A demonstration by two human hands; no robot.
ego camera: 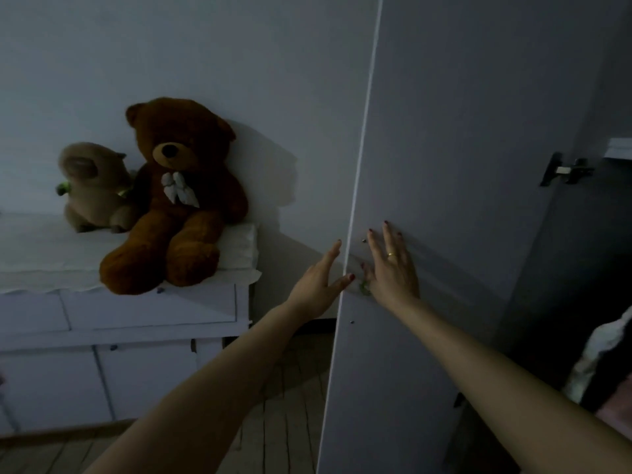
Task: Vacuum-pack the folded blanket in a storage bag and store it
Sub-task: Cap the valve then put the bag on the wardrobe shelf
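A tall white wardrobe door (461,138) stands open in front of me, its inner face toward me and its edge running down the middle of the view. My right hand (393,268) lies flat on that inner face with the fingers spread straight. My left hand (319,285) is at the door's edge, fingers straight, the thumb touching the edge. The wardrobe's dark inside (561,302) shows at the right, with pale fabric (602,354) at its lower right. I cannot tell whether that fabric is the packed blanket.
A white chest of drawers (119,336) stands at the left against the wall. A big brown teddy bear (178,200) and a smaller beige plush toy (92,186) sit on its top. A dark hinge (564,171) joins door and wardrobe. Wooden floor (284,405) lies below.
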